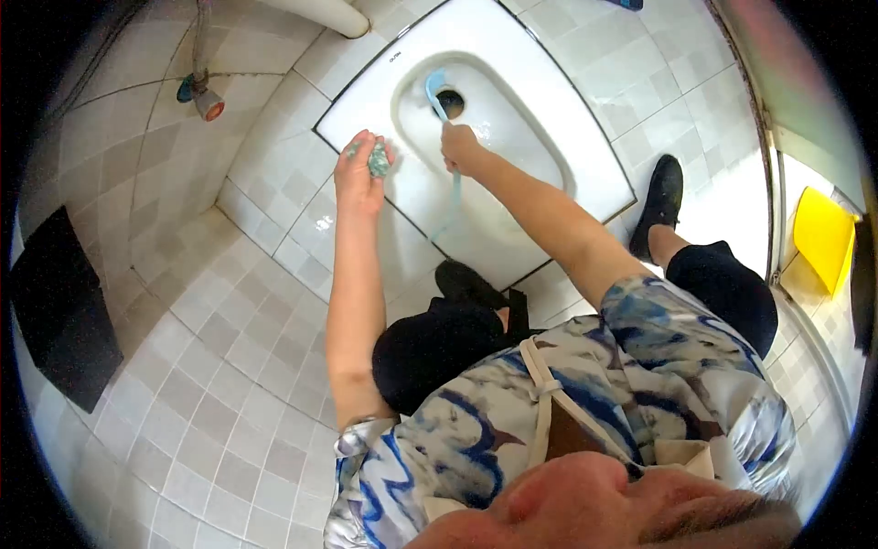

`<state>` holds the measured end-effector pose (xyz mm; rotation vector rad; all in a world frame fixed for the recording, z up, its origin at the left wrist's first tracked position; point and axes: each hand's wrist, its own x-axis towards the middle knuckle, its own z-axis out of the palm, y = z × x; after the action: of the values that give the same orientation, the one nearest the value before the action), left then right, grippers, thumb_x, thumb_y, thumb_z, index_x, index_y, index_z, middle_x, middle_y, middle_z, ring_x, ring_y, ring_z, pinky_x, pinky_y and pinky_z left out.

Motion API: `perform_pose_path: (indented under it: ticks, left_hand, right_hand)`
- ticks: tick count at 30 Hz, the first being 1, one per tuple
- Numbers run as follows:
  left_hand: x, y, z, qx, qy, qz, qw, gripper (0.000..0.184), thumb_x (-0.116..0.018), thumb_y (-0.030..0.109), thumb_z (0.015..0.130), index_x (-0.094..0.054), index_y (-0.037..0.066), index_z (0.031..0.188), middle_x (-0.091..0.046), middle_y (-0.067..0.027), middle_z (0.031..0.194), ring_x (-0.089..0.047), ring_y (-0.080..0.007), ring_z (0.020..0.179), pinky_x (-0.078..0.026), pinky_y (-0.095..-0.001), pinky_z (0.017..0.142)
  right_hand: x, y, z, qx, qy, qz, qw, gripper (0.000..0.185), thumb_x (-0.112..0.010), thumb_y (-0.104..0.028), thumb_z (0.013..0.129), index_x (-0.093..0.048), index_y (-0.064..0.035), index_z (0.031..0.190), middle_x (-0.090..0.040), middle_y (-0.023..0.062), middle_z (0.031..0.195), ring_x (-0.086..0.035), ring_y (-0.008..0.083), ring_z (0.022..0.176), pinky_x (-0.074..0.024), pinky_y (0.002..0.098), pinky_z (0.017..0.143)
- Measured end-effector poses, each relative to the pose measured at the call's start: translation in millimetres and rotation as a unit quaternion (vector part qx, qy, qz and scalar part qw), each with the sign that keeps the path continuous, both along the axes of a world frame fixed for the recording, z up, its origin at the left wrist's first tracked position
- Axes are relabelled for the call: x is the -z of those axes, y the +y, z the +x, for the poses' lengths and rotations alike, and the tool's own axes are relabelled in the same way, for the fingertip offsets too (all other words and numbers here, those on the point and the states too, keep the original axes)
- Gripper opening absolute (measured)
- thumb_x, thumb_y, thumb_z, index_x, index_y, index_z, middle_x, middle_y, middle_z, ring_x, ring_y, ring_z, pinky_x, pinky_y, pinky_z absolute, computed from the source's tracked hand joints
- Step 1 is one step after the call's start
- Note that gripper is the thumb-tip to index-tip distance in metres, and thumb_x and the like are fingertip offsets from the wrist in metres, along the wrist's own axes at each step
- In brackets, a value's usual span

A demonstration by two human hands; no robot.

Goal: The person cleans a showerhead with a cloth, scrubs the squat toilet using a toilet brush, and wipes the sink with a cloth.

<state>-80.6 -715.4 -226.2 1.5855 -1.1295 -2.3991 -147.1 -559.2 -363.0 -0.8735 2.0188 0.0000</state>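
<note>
Set into the tiled floor is a white squat toilet (366, 101), its drain hole dark near the far end of the bowl. My right hand (463, 148) is closed around the handle of a light blue toilet brush (433, 89). The brush's curved head lies in the bowl beside the drain hole, and its handle runs back below my fist. At the toilet's left edge, my left hand (358, 176) is closed on a crumpled green-and-white cloth (379, 161), which sticks out between thumb and fingers. The cloth's exact kind is hard to make out.
A tap-like fitting with a hose (208, 103) is on the left wall, and a white pipe (338, 14) stands behind the toilet. My black shoes (660, 197) flank the toilet's near end. A yellow object (823, 240) is by the doorway at right. A black panel (64, 311) is at left.
</note>
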Motion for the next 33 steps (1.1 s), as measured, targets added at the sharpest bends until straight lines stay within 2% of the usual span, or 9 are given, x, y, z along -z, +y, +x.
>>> perform_pose_path:
  ticks: [2, 4, 8, 14, 16, 18, 21, 30, 33]
  left_hand:
    - [-1, -1, -2, 0.005, -0.012, -0.014, 1.0, 0.038, -0.061, 0.011, 0.085, -0.045, -0.001, 0.117, -0.057, -0.0142, 0.098, -0.058, -0.0203, 0.081, -0.052, -0.0323, 0.066]
    - [-3, -1, -5, 0.0, -0.004, -0.016, 1.0, 0.038, -0.061, 0.011, 0.085, -0.045, -0.001, 0.117, -0.057, -0.0142, 0.099, -0.058, -0.0204, 0.081, -0.052, -0.0324, 0.067]
    - [-7, 7, -8, -0.027, 0.029, 0.024, 0.999, 0.037, -0.064, 0.008, 0.082, -0.048, -0.001, 0.114, -0.058, -0.0132, 0.091, -0.059, -0.0211, 0.075, -0.053, -0.0328, 0.064]
    - [-17, 0, -2, -0.026, 0.044, 0.0, 0.999, 0.036, -0.063, 0.007, 0.082, -0.048, -0.001, 0.114, -0.058, -0.0126, 0.092, -0.059, -0.0216, 0.077, -0.053, -0.0322, 0.065]
    - [-9, -2, 4, -0.041, 0.037, 0.0, 0.998, 0.036, -0.063, 0.007, 0.082, -0.048, -0.001, 0.114, -0.058, -0.0123, 0.091, -0.059, -0.0215, 0.077, -0.053, -0.0321, 0.065]
    - [-6, -4, 12, -0.056, 0.029, 0.009, 0.998, 0.034, -0.062, 0.006, 0.083, -0.048, -0.002, 0.113, -0.058, -0.0121, 0.09, -0.059, -0.0212, 0.075, -0.053, -0.0321, 0.064]
    - [-11, -9, 18, -0.046, 0.008, -0.014, 0.999, 0.031, -0.061, 0.006, 0.083, -0.049, -0.002, 0.111, -0.058, -0.0124, 0.089, -0.058, -0.0209, 0.075, -0.052, -0.0322, 0.061]
    - [-14, -7, -5, -0.043, 0.062, -0.009, 0.997, 0.031, -0.062, 0.008, 0.083, -0.05, -0.001, 0.11, -0.058, -0.0128, 0.09, -0.058, -0.0217, 0.077, -0.052, -0.0325, 0.065]
    - [-9, -6, -7, -0.038, 0.058, -0.017, 0.997, 0.034, -0.063, 0.008, 0.082, -0.049, -0.002, 0.112, -0.058, -0.0139, 0.093, -0.059, -0.022, 0.077, -0.053, -0.0334, 0.065]
  right_hand:
    - [92, -8, 20, 0.502, -0.242, -0.237, 0.796, 0.033, -0.039, -0.028, 0.092, -0.052, -0.0002, 0.081, -0.048, 0.0127, 0.056, -0.056, 0.0217, 0.058, -0.0442, 0.03, 0.047]
    - [29, -2, 13, 0.483, -0.224, -0.166, 0.83, 0.04, -0.033, -0.029, 0.095, -0.054, 0.0025, 0.083, -0.054, 0.0161, 0.062, -0.06, 0.0266, 0.064, -0.0487, 0.0342, 0.053]
    - [-35, 64, -12, -0.052, -0.046, -0.042, 0.997, 0.027, -0.042, -0.017, 0.088, -0.061, 0.0021, 0.092, -0.062, 0.0241, 0.09, -0.063, 0.0354, 0.087, -0.05, 0.0457, 0.076]
    - [-84, 66, -56, -0.003, 0.08, -0.005, 0.997, 0.016, -0.054, -0.009, 0.077, -0.065, -0.0012, 0.085, -0.066, 0.0175, 0.088, -0.065, 0.0308, 0.08, -0.0525, 0.0398, 0.065]
    - [-67, 36, -35, 0.468, -0.25, 0.064, 0.845, 0.013, -0.057, -0.012, 0.076, -0.066, -0.0031, 0.078, -0.065, 0.0149, 0.083, -0.065, 0.0256, 0.074, -0.0512, 0.0347, 0.059]
    - [31, 31, -9, -0.021, -0.099, -0.333, 0.937, 0.012, -0.059, -0.013, 0.075, -0.065, -0.0046, 0.068, -0.063, 0.0135, 0.074, -0.062, 0.0228, 0.063, -0.0486, 0.0316, 0.054]
    - [-49, -27, 11, -0.196, -0.044, -0.059, 0.978, 0.014, -0.058, -0.011, 0.074, -0.064, -0.0058, 0.062, -0.061, 0.014, 0.068, -0.061, 0.0228, 0.061, -0.0487, 0.0325, 0.055]
    - [-7, 150, 70, -0.215, -0.138, -0.037, 0.966, 0.019, -0.053, -0.007, 0.072, -0.065, 0.0037, 0.082, -0.064, 0.0206, 0.076, -0.063, 0.0332, 0.075, -0.0505, 0.0404, 0.066]
    - [-117, 116, 47, -0.014, -0.223, 0.135, 0.965, 0.028, -0.047, -0.005, 0.078, -0.061, 0.0057, 0.101, -0.062, 0.0252, 0.093, -0.063, 0.0367, 0.079, -0.0495, 0.0438, 0.069]
